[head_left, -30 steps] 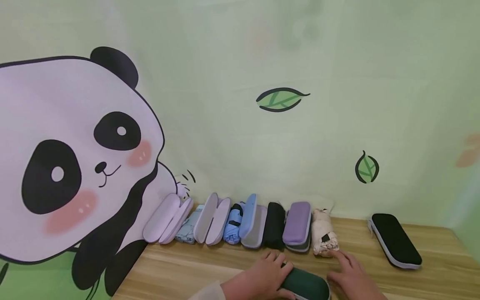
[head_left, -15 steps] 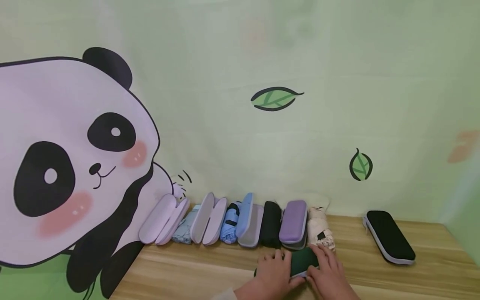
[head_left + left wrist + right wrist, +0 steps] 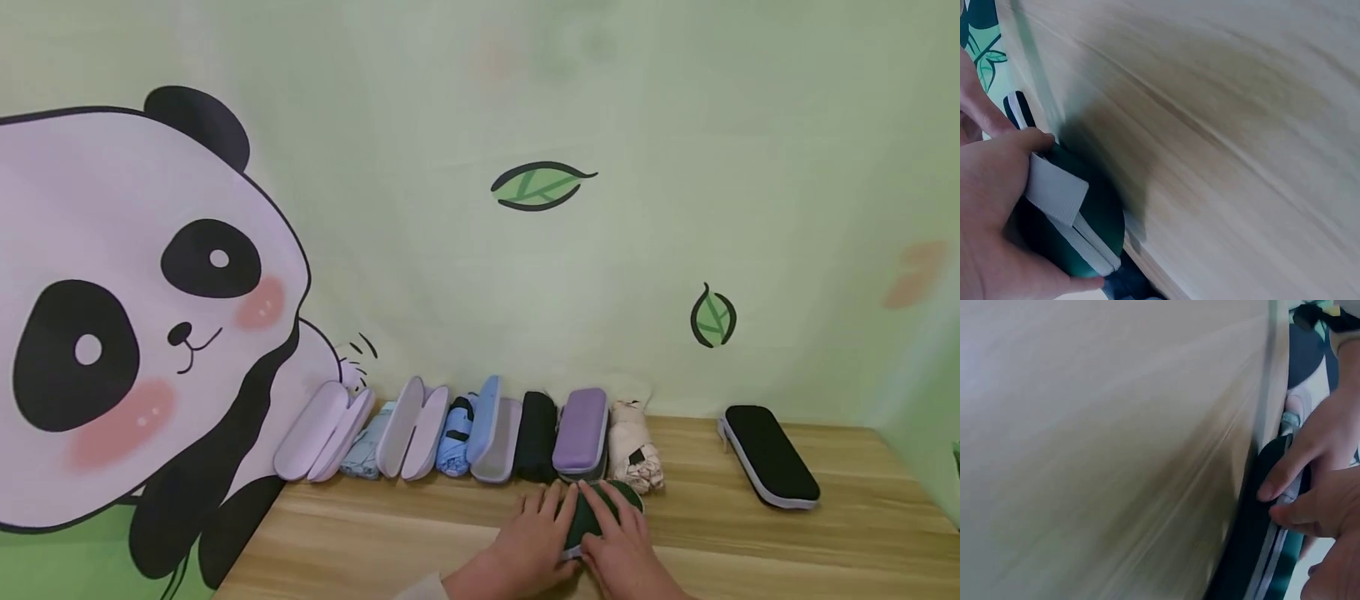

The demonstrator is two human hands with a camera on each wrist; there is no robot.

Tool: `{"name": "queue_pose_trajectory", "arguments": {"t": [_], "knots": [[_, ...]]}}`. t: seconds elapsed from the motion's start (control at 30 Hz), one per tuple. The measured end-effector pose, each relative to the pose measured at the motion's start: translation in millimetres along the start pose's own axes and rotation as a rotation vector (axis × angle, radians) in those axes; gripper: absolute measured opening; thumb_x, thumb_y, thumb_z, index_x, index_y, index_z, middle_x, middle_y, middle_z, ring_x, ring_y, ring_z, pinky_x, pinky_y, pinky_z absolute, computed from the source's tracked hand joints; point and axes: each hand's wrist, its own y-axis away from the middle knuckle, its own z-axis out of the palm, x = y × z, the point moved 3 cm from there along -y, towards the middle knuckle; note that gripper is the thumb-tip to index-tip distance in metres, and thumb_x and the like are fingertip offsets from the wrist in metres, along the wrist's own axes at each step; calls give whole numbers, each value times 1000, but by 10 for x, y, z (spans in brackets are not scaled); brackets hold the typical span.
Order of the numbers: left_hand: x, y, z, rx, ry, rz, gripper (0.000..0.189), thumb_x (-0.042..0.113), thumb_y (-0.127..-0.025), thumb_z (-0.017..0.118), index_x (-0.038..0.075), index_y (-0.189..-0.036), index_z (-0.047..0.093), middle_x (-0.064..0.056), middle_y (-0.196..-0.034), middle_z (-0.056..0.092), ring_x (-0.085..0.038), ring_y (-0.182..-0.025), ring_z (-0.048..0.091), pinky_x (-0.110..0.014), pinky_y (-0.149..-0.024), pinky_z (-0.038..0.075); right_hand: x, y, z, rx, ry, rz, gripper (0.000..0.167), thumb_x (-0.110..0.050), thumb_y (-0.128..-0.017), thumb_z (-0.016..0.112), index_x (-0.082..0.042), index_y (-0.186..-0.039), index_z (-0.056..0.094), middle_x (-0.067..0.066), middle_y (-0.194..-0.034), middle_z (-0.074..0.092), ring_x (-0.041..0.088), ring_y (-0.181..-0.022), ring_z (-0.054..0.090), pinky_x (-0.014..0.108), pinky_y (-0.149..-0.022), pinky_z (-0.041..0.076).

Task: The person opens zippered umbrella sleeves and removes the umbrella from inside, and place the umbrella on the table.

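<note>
A dark green zippered hard case (image 3: pixel 582 523) with a pale grey zip band lies near the table's front, tilted to the right. My left hand (image 3: pixel 531 537) grips its left part, fingers over the top and thumb along the near side. A short grey fabric tab (image 3: pixel 1057 187) sticks out at the case's end in the left wrist view. My right hand (image 3: pixel 624 546) holds the right part with fingers spread over the top. In the right wrist view its fingertip meets the zip band right beside the left thumb (image 3: pixel 1272 487). The zip pull is hidden.
Behind the hands stands a row: open lilac cases (image 3: pixel 315 433), a teal bundle (image 3: pixel 366 446), a blue roll (image 3: pixel 454 442), an open blue case (image 3: pixel 484 425), a black roll (image 3: pixel 536 437), a purple case (image 3: pixel 581 429) and a cream roll (image 3: pixel 632 442). A black case (image 3: pixel 772 457) lies at right.
My right hand has moved left from beside the cream roll onto the green case. Both hands now sit close together on it. The view has shifted slightly.
</note>
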Motion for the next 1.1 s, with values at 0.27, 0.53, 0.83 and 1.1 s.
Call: {"name": "queue_pose_trajectory", "arguments": {"t": [0.27, 0.53, 0.83, 1.1], "knots": [[2, 27, 16, 81, -30, -14, 92, 60, -88, 70, 10, -157, 35, -14, -154, 44, -32, -136, 49, -49, -106, 45, -22, -2, 8, 57, 18, -39, 8, -21, -87, 79, -25, -82, 74, 20, -155, 42, 52, -141, 28, 75, -99, 31], [-15, -13, 47, 5, 35, -4, 90, 69, -91, 59, 14, -158, 34, -6, -146, 52, -28, -121, 59, -46, -96, 52, 189, 73, -170, 62, 25, 45, 8, -29, -89, 78, -36, -89, 74, 13, -153, 48, 50, -141, 32, 75, -101, 29], [-44, -43, -86, -100, 197, 68, 79, 59, -93, 65, 18, -154, 35, -1, -146, 49, -29, -125, 54, -50, -96, 50, 595, 157, -444, 212, 121, 164, 35, -22, -90, 78, -15, -123, 69, 17, -140, 59, 46, -125, 53, 66, -94, 44], [-34, -12, -321, -87, 78, 409, 78, 21, -84, 85, 39, -147, 42, 14, -152, 44, -26, -145, 33, -63, -112, 32, 753, 240, -433, 60, 124, 221, 42, -24, -94, 72, -6, -132, 67, 13, -136, 64, 44, -124, 55, 66, -96, 43]]}}
